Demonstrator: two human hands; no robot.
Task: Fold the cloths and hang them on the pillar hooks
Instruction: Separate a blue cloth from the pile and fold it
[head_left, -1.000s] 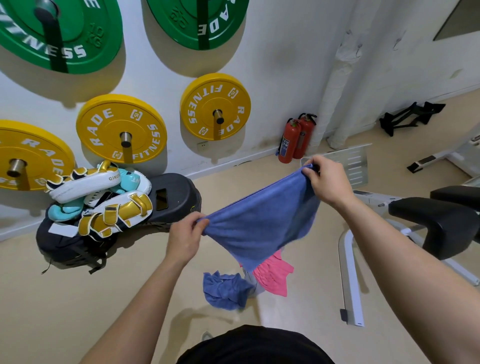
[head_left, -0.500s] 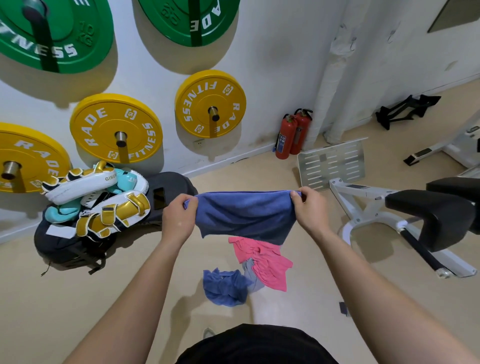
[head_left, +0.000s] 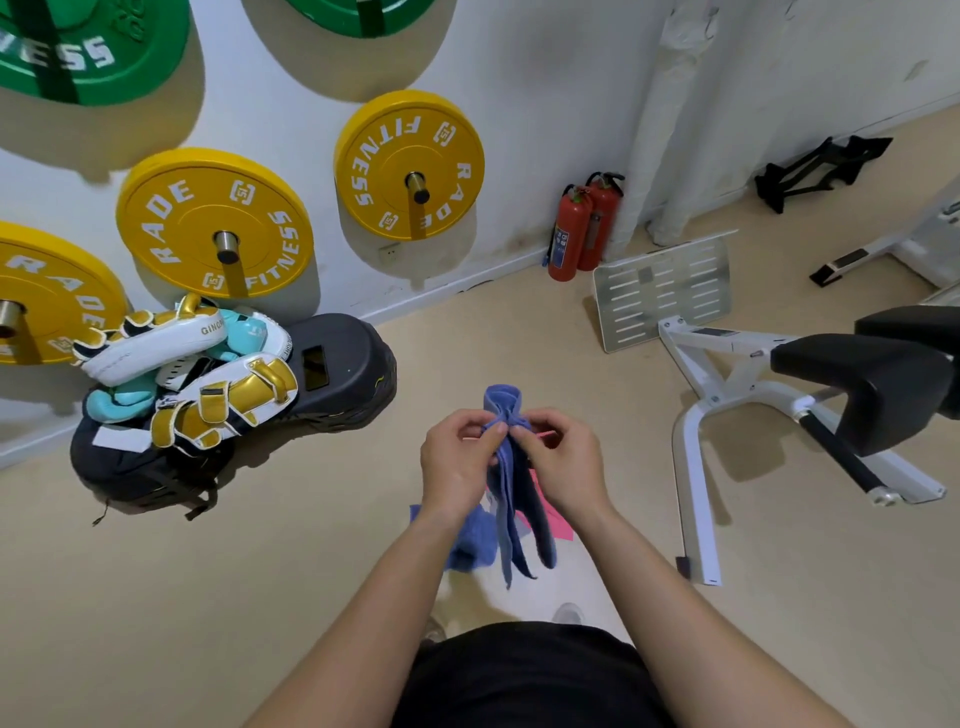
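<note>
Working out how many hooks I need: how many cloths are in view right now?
3. One held blue cloth, pinched by the left hand and right hand; a crumpled blue cloth and a pink cloth on the floor behind it. More may be hidden.

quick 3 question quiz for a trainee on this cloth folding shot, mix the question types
1. True or false: the left hand and right hand both pinch the blue cloth.
2. The blue cloth is: A spread flat, B gathered into a narrow hanging strip, C on a hook.
3. What colour is the floor cloth showing just right of it?
Key: 1 true; 2 B; 3 pink.
</note>
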